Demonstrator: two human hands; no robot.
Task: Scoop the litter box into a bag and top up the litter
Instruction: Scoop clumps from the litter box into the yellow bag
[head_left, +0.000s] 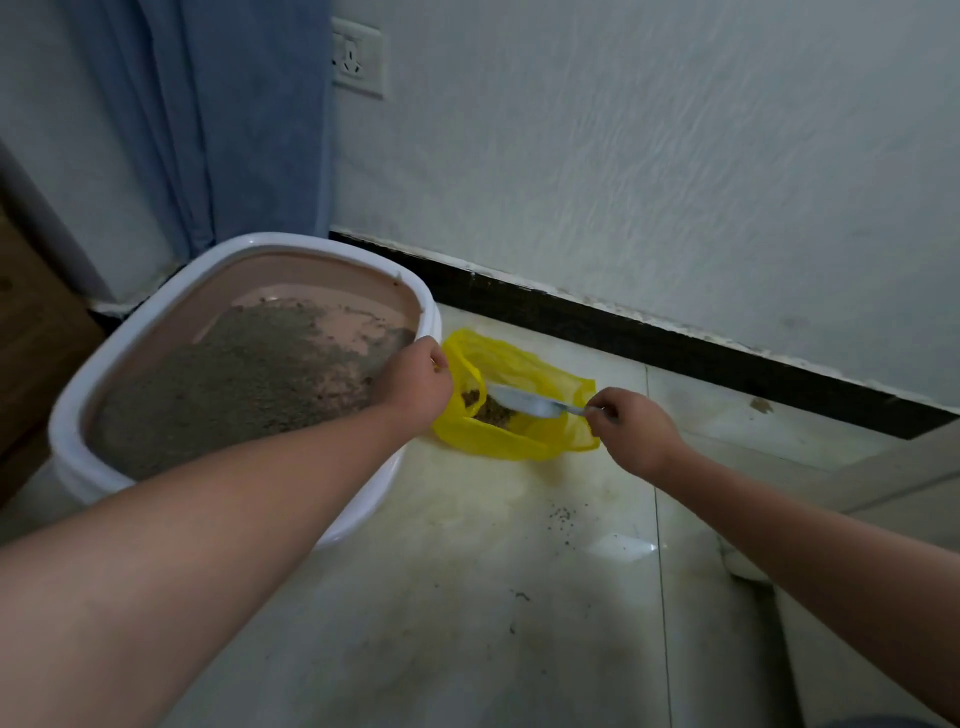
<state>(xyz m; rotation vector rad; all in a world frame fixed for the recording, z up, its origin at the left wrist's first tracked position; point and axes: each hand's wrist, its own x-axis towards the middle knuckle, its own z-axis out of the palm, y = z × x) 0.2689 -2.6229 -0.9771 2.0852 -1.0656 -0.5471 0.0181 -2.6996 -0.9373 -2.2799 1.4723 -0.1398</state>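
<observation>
Yellow thin plastic bag (511, 415) lies slumped on the pale tiled floor (467, 597), just beside the white oval plastic litter box (249, 358) with its pinkish-brown inner liner, close enough that a scoop need only cross the rim. One bag, one box, one scoop and two hands show.

The left hand (415, 382) reaches over the box's near corner and pinches the bag's edge, apparently lifting it so the mouth stays open; its fingertips are hidden behind the knuckles, so exactly how they grip I cannot tell. The right hand (631, 428) pinches the thin handle end of a silvery flat metal scoop (524, 401) between curled fingers and thumb, with the blade slanted into the bag's mouth, where a dark clump of scooped litter (491, 410) already sits. That tilt looks meant to let the load slide off inside.

In the box, grey litter lies heaped toward the near side, and the far end shows bare liner, so the level looks low and topping up is not yet done. No container of fresh litter is in view.

A few stray granules (563, 519) dot the tiles near the bag, a blue curtain (208, 114) hangs behind the box, and one wall socket (357, 57) is set above
</observation>
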